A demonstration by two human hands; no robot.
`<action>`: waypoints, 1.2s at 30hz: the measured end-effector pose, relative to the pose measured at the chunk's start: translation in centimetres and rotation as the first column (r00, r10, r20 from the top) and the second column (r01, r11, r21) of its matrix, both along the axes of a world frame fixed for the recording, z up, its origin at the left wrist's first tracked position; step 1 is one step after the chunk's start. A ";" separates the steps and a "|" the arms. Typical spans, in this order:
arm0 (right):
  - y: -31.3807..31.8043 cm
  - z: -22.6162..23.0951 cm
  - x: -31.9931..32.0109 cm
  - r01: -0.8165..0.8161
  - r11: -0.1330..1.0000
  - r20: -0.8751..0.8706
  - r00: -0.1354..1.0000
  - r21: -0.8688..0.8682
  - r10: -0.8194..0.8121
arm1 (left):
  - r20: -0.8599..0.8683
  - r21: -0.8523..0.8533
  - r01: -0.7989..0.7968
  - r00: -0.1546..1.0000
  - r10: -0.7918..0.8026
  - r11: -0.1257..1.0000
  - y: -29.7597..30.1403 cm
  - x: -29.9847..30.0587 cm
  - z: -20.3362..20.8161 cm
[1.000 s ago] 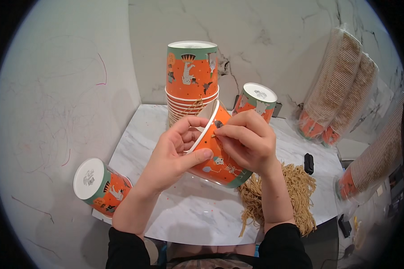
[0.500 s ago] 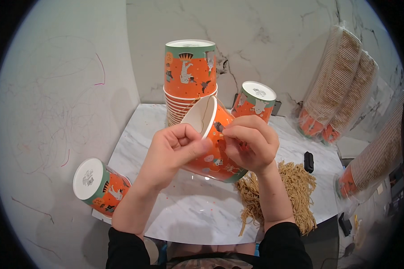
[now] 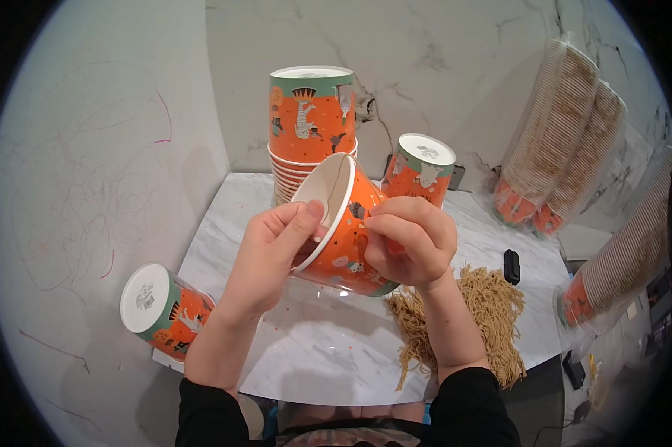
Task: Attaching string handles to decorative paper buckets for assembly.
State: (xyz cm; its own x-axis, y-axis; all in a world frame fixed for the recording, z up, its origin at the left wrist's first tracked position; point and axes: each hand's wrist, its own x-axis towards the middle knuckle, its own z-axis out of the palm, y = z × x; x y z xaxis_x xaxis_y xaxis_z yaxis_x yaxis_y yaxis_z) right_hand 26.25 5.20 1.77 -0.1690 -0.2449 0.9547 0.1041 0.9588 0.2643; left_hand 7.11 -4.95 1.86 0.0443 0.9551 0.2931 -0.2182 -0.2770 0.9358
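Orange cup (image 3: 328, 259) tilts, cord (image 3: 334, 191) inside; left fingers (image 3: 313, 211) bent at rim, right fingers (image 3: 395, 211) pinched against side; exact grips unclear.

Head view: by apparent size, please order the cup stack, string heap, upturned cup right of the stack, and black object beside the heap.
1. Cup stack and string heap: too close to rank, both partly hidden
2. Upturned cup
3. Black object

- The person's left hand (image 3: 276, 249) and right hand (image 3: 414, 242): bare.
- Black sleeves (image 3: 213, 413), ending on the forearms (image 3: 228, 335).
- Dark clothing (image 3: 351, 438) beyond the table's (image 3: 314, 365) near edge.
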 end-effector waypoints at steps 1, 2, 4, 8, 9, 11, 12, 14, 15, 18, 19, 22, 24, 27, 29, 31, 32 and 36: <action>0.1 0.0 0.0 0.008 1.000 -0.005 1.000 0.011 -0.008 | 0.091 -0.042 0.005 0.996 -0.002 0.999 -0.1 0.4 0.4; 0.1 -0.1 0.1 0.016 1.000 -0.009 1.000 0.021 -0.016 | 0.181 -0.083 0.015 0.983 0.000 0.996 -0.1 0.7 0.6; 0.1 0.0 0.2 0.021 1.000 -0.003 1.000 0.023 -0.021 | 0.165 -0.069 -0.004 0.986 0.016 0.998 0.1 1.1 0.4; 0.1 0.2 0.2 0.029 0.999 0.042 0.999 0.038 -0.031 | 0.009 -0.007 0.010 1.000 -0.010 1.000 0.5 -0.1 -0.4; 0.1 0.1 0.2 0.029 0.999 0.042 0.999 0.037 -0.031 | 0.010 -0.008 0.010 1.000 -0.010 1.000 0.6 0.2 -0.4; 0.2 -0.1 0.2 0.103 0.993 0.084 0.991 0.049 -0.107 | 0.118 -0.025 0.008 0.993 -0.005 1.000 0.6 1.1 0.1; 0.2 -0.1 0.2 0.105 0.993 0.084 0.991 0.048 -0.109 | 0.118 -0.026 0.010 0.993 -0.007 1.000 0.5 1.1 0.3; 0.3 -0.2 0.1 0.151 0.988 0.094 0.984 0.044 -0.154 | 0.193 -0.079 0.056 0.980 -0.040 0.995 0.4 0.9 0.6; 0.3 -0.3 0.1 0.150 0.988 0.094 0.984 0.044 -0.153 | 0.193 -0.079 0.055 0.980 -0.038 0.995 0.5 0.9 0.4; 0.4 -0.4 0.1 0.165 0.986 0.068 0.984 0.013 -0.166 | -0.030 0.078 0.042 0.999 -0.040 0.996 0.7 0.8 -0.3; 0.6 -0.4 0.2 0.163 0.986 0.074 0.984 0.020 -0.164 | -0.008 0.059 0.041 0.999 -0.040 0.997 0.6 0.9 -0.1; 0.7 -0.2 0.3 0.164 0.986 0.095 0.982 0.026 -0.165 | 0.050 0.037 0.028 0.998 -0.030 0.999 0.7 1.2 -0.1; 0.7 -0.1 0.4 0.170 0.985 0.109 0.979 0.025 -0.172 | 0.085 0.032 0.021 0.996 -0.023 0.999 0.7 1.3 -0.1; 0.6 0.0 0.3 0.196 0.980 0.129 0.972 0.031 -0.198 | 0.159 -0.036 0.035 0.987 -0.029 0.999 0.6 1.2 0.1; 0.4 0.0 0.2 0.195 0.981 0.157 0.968 0.012 -0.195 | 0.135 -0.054 0.043 0.990 -0.035 0.998 0.8 0.9 0.0; 0.3 0.1 0.2 0.203 0.979 0.176 0.964 -0.002 -0.199 | 0.134 -0.052 0.043 0.990 -0.035 0.998 0.9 0.8 0.0; 0.2 0.3 0.2 0.210 0.977 0.195 0.959 -0.016 -0.203 | 0.132 -0.048 0.042 0.991 -0.036 0.998 1.0 0.9 -0.1; -0.1 0.6 0.5 0.235 0.971 0.243 0.945 -0.043 -0.218 | 0.114 -0.054 0.024 0.993 -0.018 0.998 1.3 1.0 -0.3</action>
State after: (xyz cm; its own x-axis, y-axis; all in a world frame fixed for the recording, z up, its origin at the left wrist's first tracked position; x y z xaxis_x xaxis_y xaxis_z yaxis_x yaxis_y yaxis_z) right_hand 26.78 5.07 2.33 -0.4336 -0.1079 0.8946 0.2637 0.9341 0.2405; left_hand 8.09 -3.68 1.57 0.0339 0.9692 0.2438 -0.3292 -0.2195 0.9184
